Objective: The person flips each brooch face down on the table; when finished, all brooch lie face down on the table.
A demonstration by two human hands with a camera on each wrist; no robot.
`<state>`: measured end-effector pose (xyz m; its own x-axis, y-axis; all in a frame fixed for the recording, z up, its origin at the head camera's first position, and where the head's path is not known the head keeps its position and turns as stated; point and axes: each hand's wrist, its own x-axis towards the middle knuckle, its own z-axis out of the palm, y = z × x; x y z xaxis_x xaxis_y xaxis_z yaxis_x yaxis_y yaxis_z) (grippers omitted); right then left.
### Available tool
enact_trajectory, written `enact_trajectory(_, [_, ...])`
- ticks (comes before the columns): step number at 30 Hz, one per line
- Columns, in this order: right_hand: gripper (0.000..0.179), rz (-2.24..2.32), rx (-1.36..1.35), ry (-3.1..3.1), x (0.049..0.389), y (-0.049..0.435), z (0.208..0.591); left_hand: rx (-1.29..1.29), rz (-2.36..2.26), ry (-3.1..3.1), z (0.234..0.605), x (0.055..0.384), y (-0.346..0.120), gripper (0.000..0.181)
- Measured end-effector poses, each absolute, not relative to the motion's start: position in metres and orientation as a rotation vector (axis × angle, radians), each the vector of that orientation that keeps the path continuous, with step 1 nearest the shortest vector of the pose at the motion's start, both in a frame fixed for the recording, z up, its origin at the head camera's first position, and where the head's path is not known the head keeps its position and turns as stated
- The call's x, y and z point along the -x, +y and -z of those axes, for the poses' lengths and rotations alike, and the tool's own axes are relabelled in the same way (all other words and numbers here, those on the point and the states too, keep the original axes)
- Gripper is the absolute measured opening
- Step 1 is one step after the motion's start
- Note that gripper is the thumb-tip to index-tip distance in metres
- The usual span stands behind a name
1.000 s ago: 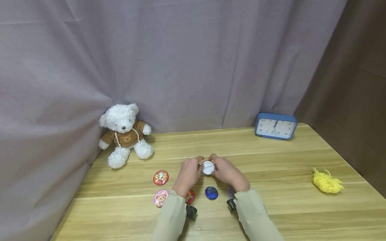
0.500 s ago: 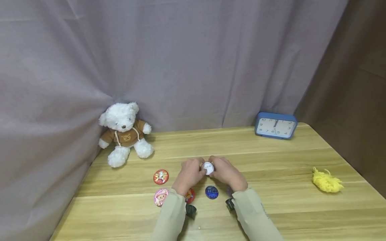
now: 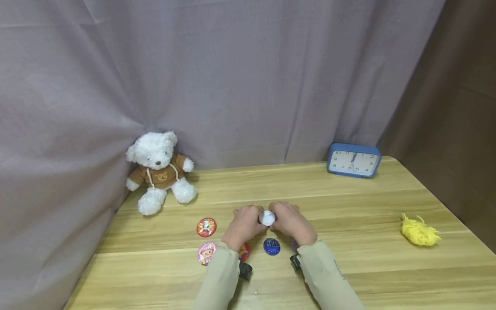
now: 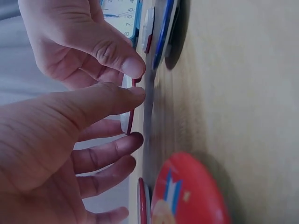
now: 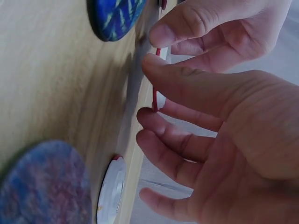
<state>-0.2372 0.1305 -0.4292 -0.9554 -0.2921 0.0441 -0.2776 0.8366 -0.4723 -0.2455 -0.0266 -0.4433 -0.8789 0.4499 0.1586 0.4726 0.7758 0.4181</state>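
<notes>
A round button badge [image 3: 267, 218] with a white back and red rim is held between both hands at the middle of the table, back facing up in the head view. My left hand [image 3: 244, 224] grips its left edge with thumb and index finger, and my right hand [image 3: 291, 221] pinches the right edge. In the left wrist view the thumbs meet close together at the badge's near rim, the other left fingers spread loosely below. Just nearer lies a blue badge [image 3: 272, 246]. A red-and-orange badge [image 3: 244, 251] and a purple badge [image 3: 294, 244] are partly hidden by my wrists.
Left of my hands lie a red badge [image 3: 206, 227] and a pink badge [image 3: 206, 253]. Another white-backed badge [image 5: 112, 190] shows in the right wrist view. Further off are a white teddy bear [image 3: 160, 172], a blue clock [image 3: 354, 160] and yellow yarn [image 3: 420, 231].
Both hands have drawn the badge slightly nearer to me. The left thumb, over its white back half a second ago, is now at its near edge. Other things stay put.
</notes>
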Motion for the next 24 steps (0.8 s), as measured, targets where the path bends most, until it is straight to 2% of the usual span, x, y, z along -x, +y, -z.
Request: enact_trajectory(24, [0.020,0.578,0.374,2.972,0.2362,0.1257,0.4316,0.693,0.589,-3.013,0.4453,0.2430,-0.0226,0.025])
